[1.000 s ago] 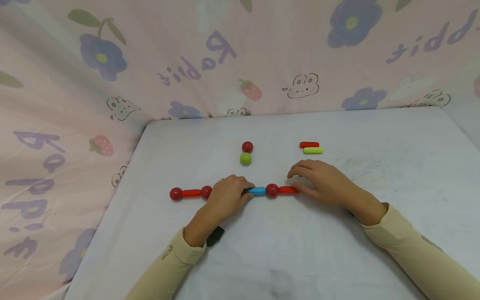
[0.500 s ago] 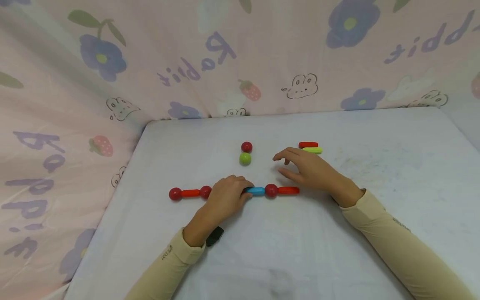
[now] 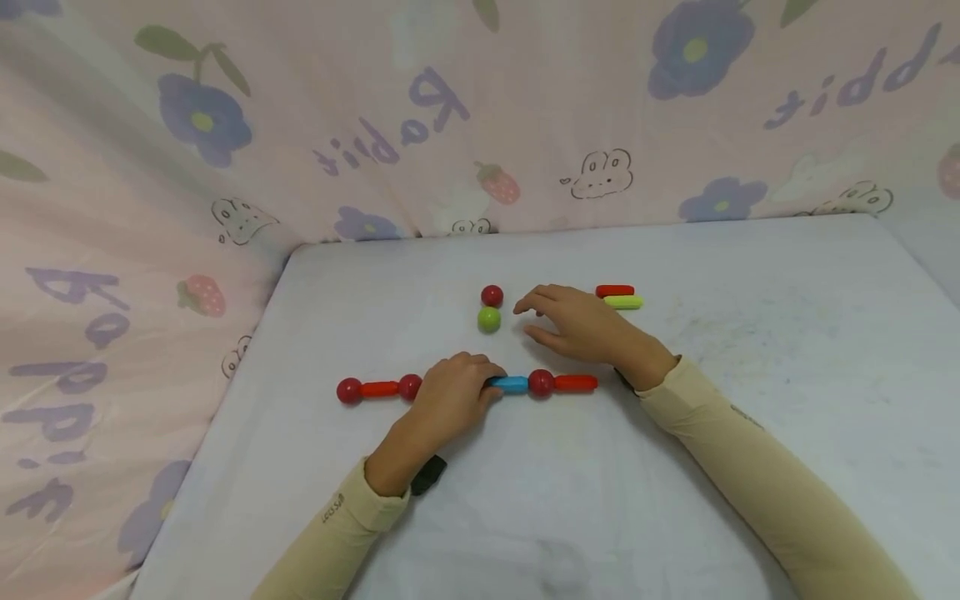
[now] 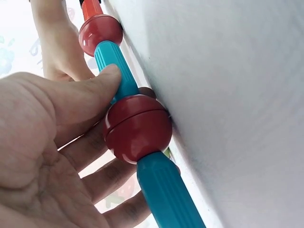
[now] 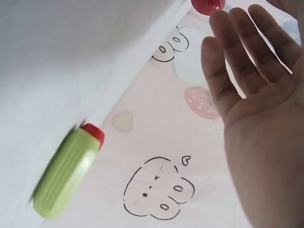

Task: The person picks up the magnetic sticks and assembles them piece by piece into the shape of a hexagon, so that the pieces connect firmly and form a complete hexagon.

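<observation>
A row of red balls and coloured rods lies joined on the table. In the head view its left end shows a red ball [image 3: 349, 391] and a red rod [image 3: 380, 389]; its right end shows another red ball [image 3: 541, 383] and red rod [image 3: 576, 382]. My left hand [image 3: 452, 392] covers the middle and pinches a blue rod [image 4: 124, 71] beside a red ball [image 4: 137, 128]. A second blue rod [image 4: 168, 194] joins that ball's other side. My right hand [image 3: 581, 321] hovers with fingers spread, just right of a loose green ball [image 3: 489, 319] and red ball [image 3: 492, 296].
A loose red rod [image 3: 615, 291] and a yellow-green rod [image 3: 624, 302] lie side by side beyond my right hand. A patterned pink curtain [image 3: 420, 192] hangs along the white table's [image 3: 675, 517] back and left edges.
My right hand has left the row's right-end red rod and moved left and away from me, toward the loose balls. The left hand keeps its hold on the row.
</observation>
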{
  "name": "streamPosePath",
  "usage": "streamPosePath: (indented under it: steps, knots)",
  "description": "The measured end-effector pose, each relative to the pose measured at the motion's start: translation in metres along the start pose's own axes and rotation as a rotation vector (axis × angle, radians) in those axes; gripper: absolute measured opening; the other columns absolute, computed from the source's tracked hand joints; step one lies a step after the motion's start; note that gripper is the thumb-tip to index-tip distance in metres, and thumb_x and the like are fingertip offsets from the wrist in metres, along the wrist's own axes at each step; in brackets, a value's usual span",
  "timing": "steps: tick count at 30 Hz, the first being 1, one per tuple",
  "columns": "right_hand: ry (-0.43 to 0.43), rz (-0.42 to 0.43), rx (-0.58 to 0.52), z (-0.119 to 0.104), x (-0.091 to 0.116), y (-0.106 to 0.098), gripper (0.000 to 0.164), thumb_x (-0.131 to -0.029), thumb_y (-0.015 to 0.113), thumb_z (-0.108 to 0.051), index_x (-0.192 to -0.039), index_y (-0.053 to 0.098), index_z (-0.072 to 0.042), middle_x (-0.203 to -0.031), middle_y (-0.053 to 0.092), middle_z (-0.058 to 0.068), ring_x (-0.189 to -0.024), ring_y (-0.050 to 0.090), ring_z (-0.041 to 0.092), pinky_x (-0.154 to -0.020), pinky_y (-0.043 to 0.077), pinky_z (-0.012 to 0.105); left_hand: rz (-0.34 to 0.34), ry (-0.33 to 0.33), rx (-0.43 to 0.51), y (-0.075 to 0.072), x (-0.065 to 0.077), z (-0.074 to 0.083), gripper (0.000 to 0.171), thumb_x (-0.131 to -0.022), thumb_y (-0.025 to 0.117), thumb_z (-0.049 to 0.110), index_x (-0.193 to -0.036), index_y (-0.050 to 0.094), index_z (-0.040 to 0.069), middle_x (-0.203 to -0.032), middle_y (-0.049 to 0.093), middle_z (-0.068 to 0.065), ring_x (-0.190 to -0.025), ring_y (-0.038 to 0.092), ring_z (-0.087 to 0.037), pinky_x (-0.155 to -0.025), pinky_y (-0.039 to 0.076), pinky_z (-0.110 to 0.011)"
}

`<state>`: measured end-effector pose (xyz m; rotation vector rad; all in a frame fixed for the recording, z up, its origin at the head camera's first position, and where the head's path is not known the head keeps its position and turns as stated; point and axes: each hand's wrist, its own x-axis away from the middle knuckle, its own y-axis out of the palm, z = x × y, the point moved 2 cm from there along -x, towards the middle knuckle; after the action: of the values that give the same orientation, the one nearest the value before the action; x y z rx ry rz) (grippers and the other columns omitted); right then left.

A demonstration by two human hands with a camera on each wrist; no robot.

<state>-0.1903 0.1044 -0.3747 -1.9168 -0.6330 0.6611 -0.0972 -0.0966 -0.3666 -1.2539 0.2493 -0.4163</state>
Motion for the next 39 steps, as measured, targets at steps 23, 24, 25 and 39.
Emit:
streamPosePath:
  steps: [23,24,25,39]
  knots:
    - [-0.113,0.004,0.09,-0.014,-0.034,0.012,0.036,-0.093,0.069,-0.029,-0.125,0.064,-0.014,-0.117,0.069,0.001,-0.11,0.064,0.021,-0.102,0.051,0.04,0.031,0.012,0.013,0.0,0.002,0.002,0.024,-0.088,0.076,0.022,-0.111,0.076,0.013,-0.1,0.074,0.001,-0.087,0.062,-0.016,-0.074,0.053,-0.029]
    - [-0.12,0.008,0.098,-0.014,-0.036,0.013,0.037,-0.093,0.069,-0.03,-0.126,0.063,-0.014,-0.117,0.069,0.0,-0.11,0.064,0.021,-0.102,0.05,0.04,0.035,0.016,0.013,0.0,0.002,0.002,0.024,-0.088,0.076,0.021,-0.11,0.076,0.013,-0.1,0.074,0.001,-0.087,0.062,-0.016,-0.074,0.052,-0.029]
    - [-0.125,0.008,0.104,-0.015,-0.037,0.015,0.039,-0.093,0.07,-0.031,-0.127,0.063,-0.014,-0.119,0.069,0.0,-0.11,0.064,0.021,-0.103,0.05,0.04,0.036,0.019,0.014,0.0,0.002,0.002,0.024,-0.088,0.076,0.021,-0.11,0.076,0.013,-0.1,0.074,0.001,-0.087,0.062,-0.016,-0.074,0.052,-0.029]
    - [-0.124,-0.048,0.097,-0.021,-0.044,0.019,0.04,-0.087,0.078,-0.029,-0.122,0.065,-0.015,-0.121,0.069,0.001,-0.11,0.064,0.021,-0.103,0.05,0.039,0.042,0.028,0.013,0.0,0.003,0.001,0.024,-0.088,0.076,0.021,-0.11,0.076,0.013,-0.098,0.073,0.001,-0.085,0.06,-0.016,-0.072,0.051,-0.028]
